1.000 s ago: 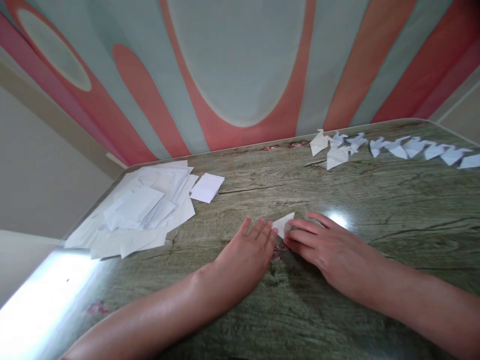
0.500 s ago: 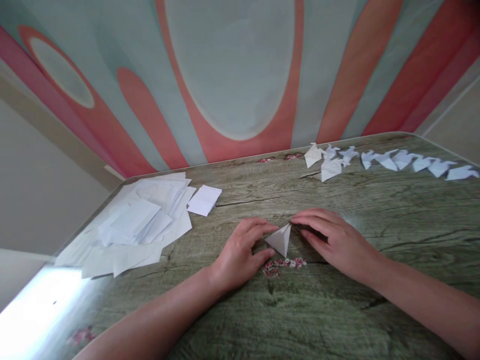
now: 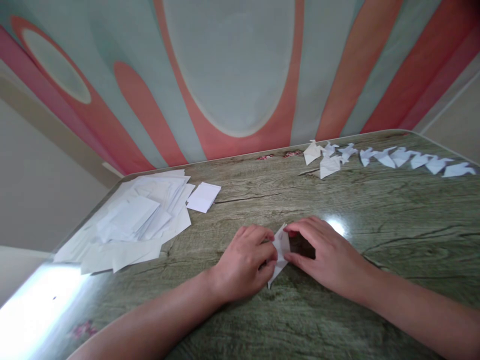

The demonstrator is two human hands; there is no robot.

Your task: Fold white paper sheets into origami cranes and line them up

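A small piece of folded white paper [image 3: 282,250] lies on the wood-grain table between my hands, its lower point aimed toward me. My left hand [image 3: 245,262] has its fingers curled onto the paper's left side, covering part of it. At the right edge, my right hand [image 3: 324,255] touches the paper with thumb and fingertips, a gap showing between thumb and index finger. Both hands are closed on the paper.
At the left lies a heap of white paper sheets [image 3: 129,220]. Beside it is a small stack of paper squares [image 3: 204,196]. Several folded paper birds [image 3: 384,157] line the back right of the table [image 3: 240,330]. A patterned wall covering [image 3: 228,65] rises behind.
The folded paper has been turned and now looks longer, with its point toward me. My left fingers have curled onto it, and my right hand has moved slightly left and down.
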